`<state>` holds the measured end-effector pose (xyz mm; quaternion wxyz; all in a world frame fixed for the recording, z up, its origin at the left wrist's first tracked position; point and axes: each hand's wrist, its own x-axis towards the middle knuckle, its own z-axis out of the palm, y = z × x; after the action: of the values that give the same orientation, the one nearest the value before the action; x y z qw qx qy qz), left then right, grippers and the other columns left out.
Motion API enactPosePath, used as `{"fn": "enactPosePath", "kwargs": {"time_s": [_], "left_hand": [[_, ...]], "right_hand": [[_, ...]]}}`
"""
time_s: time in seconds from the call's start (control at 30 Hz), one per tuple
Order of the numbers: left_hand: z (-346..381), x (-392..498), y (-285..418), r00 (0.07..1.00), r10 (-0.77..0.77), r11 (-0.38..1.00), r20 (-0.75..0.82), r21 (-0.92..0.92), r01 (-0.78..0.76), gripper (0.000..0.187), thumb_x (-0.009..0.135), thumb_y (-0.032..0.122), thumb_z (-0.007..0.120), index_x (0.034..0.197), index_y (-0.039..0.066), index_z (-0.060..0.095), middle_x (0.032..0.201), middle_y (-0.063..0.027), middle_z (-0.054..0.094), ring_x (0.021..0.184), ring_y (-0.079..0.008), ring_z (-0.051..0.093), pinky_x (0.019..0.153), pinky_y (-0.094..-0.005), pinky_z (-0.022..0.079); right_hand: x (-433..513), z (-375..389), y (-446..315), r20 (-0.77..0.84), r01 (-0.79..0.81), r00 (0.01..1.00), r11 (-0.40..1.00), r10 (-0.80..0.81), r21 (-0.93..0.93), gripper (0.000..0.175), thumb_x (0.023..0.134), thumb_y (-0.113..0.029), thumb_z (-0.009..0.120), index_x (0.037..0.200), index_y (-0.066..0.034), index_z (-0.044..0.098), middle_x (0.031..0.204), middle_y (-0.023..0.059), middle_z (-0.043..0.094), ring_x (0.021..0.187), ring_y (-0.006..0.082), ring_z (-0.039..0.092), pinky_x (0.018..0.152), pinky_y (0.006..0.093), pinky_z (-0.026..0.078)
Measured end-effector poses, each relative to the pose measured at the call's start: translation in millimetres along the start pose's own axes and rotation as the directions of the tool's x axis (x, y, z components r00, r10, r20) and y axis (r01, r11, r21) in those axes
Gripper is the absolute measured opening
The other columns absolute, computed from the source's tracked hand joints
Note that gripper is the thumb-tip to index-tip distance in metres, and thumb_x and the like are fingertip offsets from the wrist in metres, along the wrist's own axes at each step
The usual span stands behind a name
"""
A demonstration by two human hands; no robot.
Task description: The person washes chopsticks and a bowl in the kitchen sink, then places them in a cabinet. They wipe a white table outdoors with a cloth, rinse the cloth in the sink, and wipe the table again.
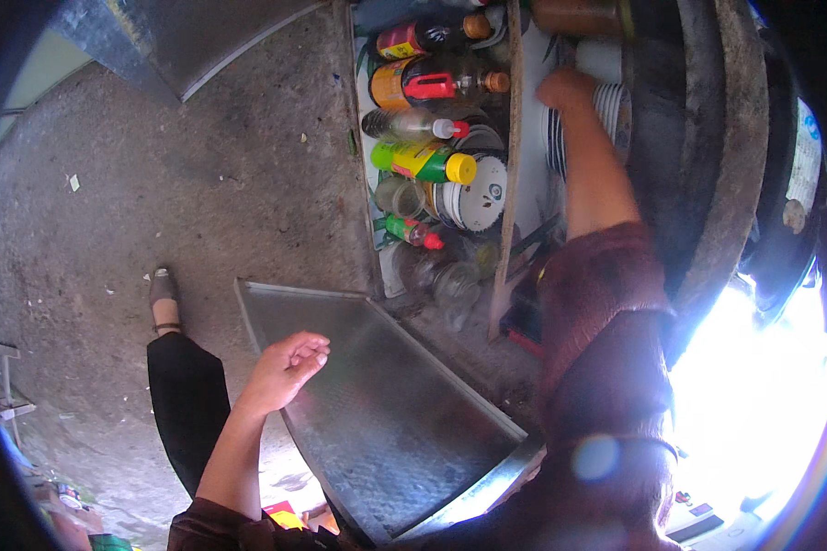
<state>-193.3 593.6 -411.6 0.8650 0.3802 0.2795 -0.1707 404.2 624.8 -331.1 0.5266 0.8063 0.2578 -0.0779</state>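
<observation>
My right hand [566,88] reaches into a cupboard shelf, beside a row of stacked plates [610,110]. Its fingers point away and are mostly hidden, so any hold is unclear. My left hand [291,365] hovers, loosely curled and holding nothing, over an open cupboard door [393,399] with a metal frame and a glossy panel. On the neighbouring shelf stand dark sauce bottles [448,81], a green bottle with a yellow cap [424,162], a clear squeeze bottle [403,124] and a stack of bowls or plates [482,196].
A wooden shelf board [515,151] divides the cupboard. Clear jars [448,279] and a small red-capped bottle [413,231] stand near the open door. My foot [164,296] is on the concrete floor [234,158]. A metal-edged panel [200,41] juts in at upper left.
</observation>
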Motion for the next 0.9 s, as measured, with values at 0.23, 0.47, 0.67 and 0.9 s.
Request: {"fn": "enactPosePath", "kwargs": {"time_s": [0.23,0.47,0.67,0.9], "left_hand": [[1,2,8,0.999,-0.031,0.999,0.022,0.033,0.03,0.024,0.092,0.016,0.061,0.112,0.002,0.059,0.102,-0.0073,0.066,0.09,-0.0132,0.061,0.081,-0.0273,0.048],[-1,2,15,1.0,0.018,0.999,0.015,0.035,-0.019,0.024,0.093,0.017,0.06,0.112,0.002,0.059,0.101,-0.0071,0.067,0.089,-0.0136,0.062,0.08,-0.0282,0.049],[-1,-2,12,1.0,0.025,0.995,0.015,0.099,-0.026,0.024,0.092,0.016,0.061,0.112,0.002,0.059,0.1,-0.0072,0.067,0.088,-0.0138,0.063,0.08,-0.0282,0.049],[0,-8,7,0.999,0.044,0.983,0.021,0.178,-0.047,0.025,0.09,0.017,0.063,0.111,0.003,0.06,0.099,-0.008,0.068,0.086,-0.0164,0.064,0.08,-0.0291,0.05]], "right_hand": [[-83,-46,-61,0.02,-0.127,0.992,0.989,0.126,0.077,0.041,0.087,-0.028,0.046,0.119,-0.0085,0.064,0.131,0.016,0.055,0.12,0.0323,0.053,0.099,0.0496,0.04],[23,8,30,0.057,-0.026,0.998,0.996,0.021,0.082,0.051,0.095,-0.036,0.036,0.134,-0.0063,0.05,0.143,0.0179,0.041,0.131,0.0336,0.042,0.111,0.0452,0.027],[44,26,43,0.221,0.112,0.968,0.993,-0.119,0.045,0.058,0.096,-0.045,0.036,0.135,-0.0043,0.048,0.146,0.0182,0.037,0.133,0.0333,0.038,0.113,0.0416,0.026],[47,11,37,0.358,0.257,0.907,0.965,-0.22,-0.058,0.058,0.097,-0.046,0.033,0.132,-0.0036,0.051,0.14,0.019,0.045,0.13,0.0348,0.042,0.11,0.0436,0.029]]}}
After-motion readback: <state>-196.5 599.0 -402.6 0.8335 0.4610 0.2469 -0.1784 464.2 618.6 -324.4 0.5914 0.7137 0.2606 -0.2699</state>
